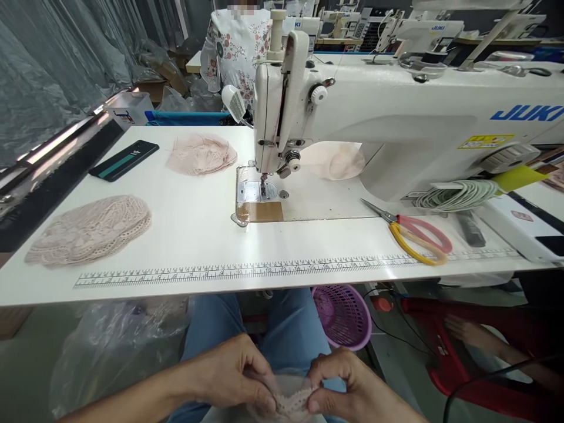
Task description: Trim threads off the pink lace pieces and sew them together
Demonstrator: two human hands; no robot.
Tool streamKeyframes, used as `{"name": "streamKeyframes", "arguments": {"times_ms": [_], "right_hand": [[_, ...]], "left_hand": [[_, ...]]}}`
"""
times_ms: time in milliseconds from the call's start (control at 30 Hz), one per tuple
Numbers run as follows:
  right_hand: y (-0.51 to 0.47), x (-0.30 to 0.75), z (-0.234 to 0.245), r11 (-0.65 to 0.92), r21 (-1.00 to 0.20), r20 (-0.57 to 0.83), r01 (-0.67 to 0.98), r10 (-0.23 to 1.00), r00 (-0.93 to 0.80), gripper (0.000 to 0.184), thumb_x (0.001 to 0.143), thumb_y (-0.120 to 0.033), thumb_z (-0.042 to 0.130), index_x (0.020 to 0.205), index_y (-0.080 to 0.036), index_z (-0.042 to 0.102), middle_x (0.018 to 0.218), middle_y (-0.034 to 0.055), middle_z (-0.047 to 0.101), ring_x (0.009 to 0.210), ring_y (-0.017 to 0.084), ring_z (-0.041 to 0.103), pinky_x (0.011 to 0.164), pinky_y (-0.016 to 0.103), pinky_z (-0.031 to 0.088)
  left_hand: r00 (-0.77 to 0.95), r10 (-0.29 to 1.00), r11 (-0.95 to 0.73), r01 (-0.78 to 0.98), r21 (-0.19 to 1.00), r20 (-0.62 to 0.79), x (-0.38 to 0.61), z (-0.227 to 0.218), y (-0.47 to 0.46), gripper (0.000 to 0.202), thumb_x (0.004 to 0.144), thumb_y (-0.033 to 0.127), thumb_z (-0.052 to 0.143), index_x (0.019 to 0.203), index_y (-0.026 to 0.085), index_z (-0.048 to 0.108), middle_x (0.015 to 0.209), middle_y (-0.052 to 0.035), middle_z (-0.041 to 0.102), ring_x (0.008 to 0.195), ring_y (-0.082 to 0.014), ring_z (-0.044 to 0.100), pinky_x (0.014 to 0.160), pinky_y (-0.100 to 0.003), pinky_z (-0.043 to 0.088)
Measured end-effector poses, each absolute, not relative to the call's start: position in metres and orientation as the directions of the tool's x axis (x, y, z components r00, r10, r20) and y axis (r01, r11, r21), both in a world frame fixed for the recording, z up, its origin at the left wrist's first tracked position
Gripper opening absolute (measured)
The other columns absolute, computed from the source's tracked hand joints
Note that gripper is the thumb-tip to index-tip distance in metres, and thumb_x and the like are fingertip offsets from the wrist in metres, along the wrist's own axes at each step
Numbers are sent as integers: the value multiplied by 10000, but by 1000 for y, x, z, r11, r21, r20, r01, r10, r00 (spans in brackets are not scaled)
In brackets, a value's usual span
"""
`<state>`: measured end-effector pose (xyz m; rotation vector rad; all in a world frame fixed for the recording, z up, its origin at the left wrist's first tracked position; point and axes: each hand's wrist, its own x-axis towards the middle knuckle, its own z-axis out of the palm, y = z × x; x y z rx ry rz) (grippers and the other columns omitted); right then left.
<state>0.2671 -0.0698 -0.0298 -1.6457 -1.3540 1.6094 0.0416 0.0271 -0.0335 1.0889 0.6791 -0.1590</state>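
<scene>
Low over my lap, a piece of pale pink lace fabric (pixel 294 403) stretches between my two hands. My left hand (pixel 240 373) pinches its left side between thumb and fingers. On the other side, my right hand (pixel 341 385) grips the lace edge the same way. The fabric's lower part runs out of the picture. Beyond my hands, on the white table, stands a JUKI sewing machine (pixel 396 111). A stack of beige lace pieces (pixel 94 229) lies at the table's left, and a pile of sheer pink pieces (pixel 203 154) sits farther back.
Scissors (pixel 408 232) with red and yellow handles lie at the right, near a coil of pale cord (pixel 458 194). A dark phone-like object (pixel 124 160) rests at the left. Below the table are a purple basket (pixel 346 317) and a red stool (pixel 458 358). Another person (pixel 235 47) is behind the machine.
</scene>
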Motion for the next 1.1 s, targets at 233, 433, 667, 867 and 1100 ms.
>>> {"name": "streamKeyframes", "arguments": {"times_ms": [233,433,667,867,1100], "right_hand": [[-52,255,-23,-471,-871,-489,139,808,-328,252,676,-404,782,692,-154,760,576,-9,601,584,115,495,569,216,370],[-47,268,-31,-543,-833,-545,109,767,-340,238,727,-373,731,670,-143,706,580,-23,558,576,100,459,565,202,362],[-49,283,-45,-586,-810,-543,17,741,-395,295,761,-443,717,679,-162,680,604,-7,613,583,102,494,569,196,377],[-50,284,-46,-607,-794,-544,-19,725,-423,317,753,-467,722,693,-158,685,601,-9,607,579,100,496,571,193,373],[-49,274,-36,-640,-767,-607,55,694,-386,360,761,-506,692,693,-153,675,619,-5,591,592,115,493,579,216,371]], "left_hand": [[776,225,485,435,759,-589,42,-33,30,238,630,326,780,793,152,777,660,-22,698,542,-96,549,571,-169,456],[821,178,486,406,774,-542,31,-33,37,466,621,515,787,909,150,766,718,-33,710,592,-95,563,596,-155,445],[817,128,556,410,723,-562,25,-39,41,694,537,659,755,1013,154,733,824,-46,731,677,-101,606,668,-135,468],[834,137,512,402,759,-535,24,-39,43,705,584,683,711,1046,151,722,887,-53,729,753,-129,636,723,-158,475],[852,120,534,377,756,-510,27,-42,40,637,497,667,767,888,165,753,650,23,635,595,-92,533,599,-165,442]]}}
